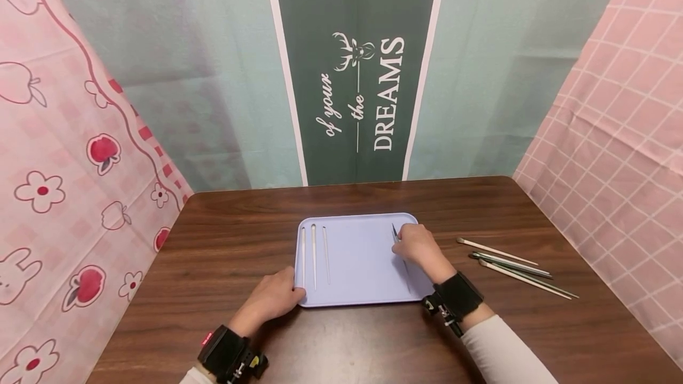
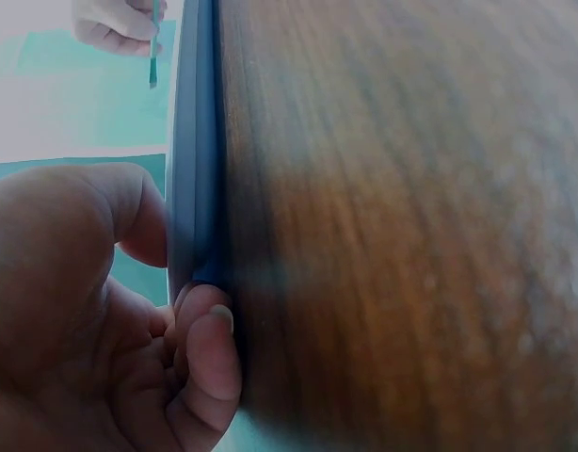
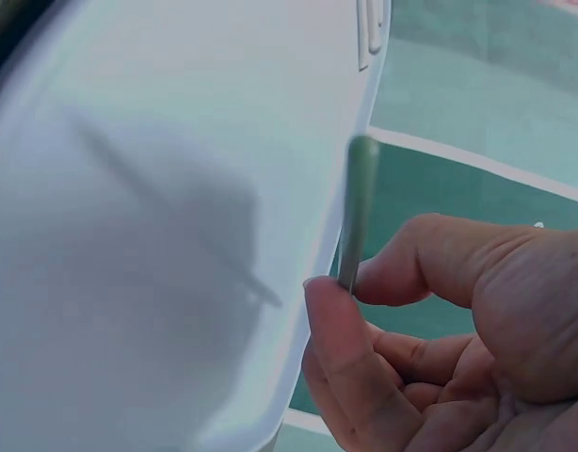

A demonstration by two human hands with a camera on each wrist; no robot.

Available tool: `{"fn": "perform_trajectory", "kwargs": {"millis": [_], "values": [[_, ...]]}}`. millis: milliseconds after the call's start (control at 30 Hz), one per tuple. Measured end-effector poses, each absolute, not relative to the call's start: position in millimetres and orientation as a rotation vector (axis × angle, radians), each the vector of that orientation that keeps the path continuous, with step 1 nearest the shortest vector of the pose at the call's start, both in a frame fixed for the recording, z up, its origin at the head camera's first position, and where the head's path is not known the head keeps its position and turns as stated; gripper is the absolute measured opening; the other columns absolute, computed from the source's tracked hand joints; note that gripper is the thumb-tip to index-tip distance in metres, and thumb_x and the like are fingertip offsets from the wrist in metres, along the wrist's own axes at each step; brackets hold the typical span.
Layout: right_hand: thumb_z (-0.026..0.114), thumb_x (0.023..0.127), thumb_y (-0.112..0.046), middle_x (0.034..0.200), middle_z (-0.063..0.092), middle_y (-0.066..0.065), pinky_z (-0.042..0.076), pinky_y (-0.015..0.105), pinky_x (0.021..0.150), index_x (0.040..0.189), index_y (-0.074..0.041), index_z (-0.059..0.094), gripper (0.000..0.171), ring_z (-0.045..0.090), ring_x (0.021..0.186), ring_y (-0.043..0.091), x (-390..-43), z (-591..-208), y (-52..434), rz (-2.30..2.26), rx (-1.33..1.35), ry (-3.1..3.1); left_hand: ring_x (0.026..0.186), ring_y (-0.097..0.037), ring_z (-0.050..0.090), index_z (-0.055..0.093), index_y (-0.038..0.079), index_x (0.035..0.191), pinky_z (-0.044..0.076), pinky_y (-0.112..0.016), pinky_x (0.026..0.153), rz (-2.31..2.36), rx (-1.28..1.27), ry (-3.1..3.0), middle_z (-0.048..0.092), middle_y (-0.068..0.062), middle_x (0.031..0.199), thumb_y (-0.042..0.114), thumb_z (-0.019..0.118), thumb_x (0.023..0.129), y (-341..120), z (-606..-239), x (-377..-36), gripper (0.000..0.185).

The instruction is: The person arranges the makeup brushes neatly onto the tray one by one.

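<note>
A pale lavender tray (image 1: 360,265) lies on the table. My left hand (image 1: 274,295) grips its near left corner, thumb over the rim and fingers curled against the outside, as the left wrist view shows. Above the tray's right side, my right hand (image 1: 420,246) pinches a slim green-handled paintbrush (image 3: 359,202) between thumb and forefinger. Its bristle end (image 2: 153,75) shows in the left wrist view, and its shadow falls on the tray. Three pale-handled paintbrushes (image 1: 313,256) lie side by side along the tray's left part, bristles toward the far edge.
To the right of the tray, several more paintbrushes (image 1: 525,279), pale and green, lie in a loose slanted bunch on the brown wooden table (image 1: 224,236). Printed cloth hangs (image 1: 213,76) behind the table and along both sides.
</note>
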State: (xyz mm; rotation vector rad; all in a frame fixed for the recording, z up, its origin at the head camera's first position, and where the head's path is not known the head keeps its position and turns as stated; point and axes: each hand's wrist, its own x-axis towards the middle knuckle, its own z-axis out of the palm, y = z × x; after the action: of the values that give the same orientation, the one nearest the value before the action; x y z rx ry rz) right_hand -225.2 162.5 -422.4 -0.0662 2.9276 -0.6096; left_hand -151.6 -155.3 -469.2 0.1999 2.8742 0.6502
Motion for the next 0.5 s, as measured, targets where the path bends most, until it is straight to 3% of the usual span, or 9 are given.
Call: {"fn": "perform_trajectory", "kwargs": {"millis": [100,300,500], "values": [[0.068,0.082,-0.01,0.066,0.04,0.001,0.033,0.03,0.056,0.067,-0.01,0.05,0.023,0.041,0.062,0.018,-227,-422,154,-0.607,-0.092,2.932,0.066,-0.021,0.049,0.056,0.006,0.093,0.042,-0.037,0.06,0.645,0.205,2.879,0.052,-0.003,0.075,0.026,0.066,0.085,-155,-469,-152,0.024],[0.067,0.079,-0.01,0.057,0.025,-0.004,0.024,0.028,0.054,0.055,-0.016,0.034,0.042,0.027,0.055,0.014,-230,-422,140,-0.569,-0.183,2.964,0.066,-0.021,0.049,0.057,0.006,0.094,0.042,-0.037,0.061,0.638,0.198,2.879,0.052,-0.003,0.075,0.026,0.066,0.085,-155,-469,-151,0.024],[0.071,0.085,-0.011,0.063,0.04,0.0,0.034,0.028,0.053,0.065,-0.011,0.048,0.03,0.042,0.057,0.016,-230,-421,129,-0.631,-0.067,2.894,0.066,-0.021,0.049,0.057,0.006,0.093,0.043,-0.037,0.061,0.642,0.207,2.886,0.052,-0.003,0.075,0.025,0.066,0.085,-155,-468,-151,0.023]]}}
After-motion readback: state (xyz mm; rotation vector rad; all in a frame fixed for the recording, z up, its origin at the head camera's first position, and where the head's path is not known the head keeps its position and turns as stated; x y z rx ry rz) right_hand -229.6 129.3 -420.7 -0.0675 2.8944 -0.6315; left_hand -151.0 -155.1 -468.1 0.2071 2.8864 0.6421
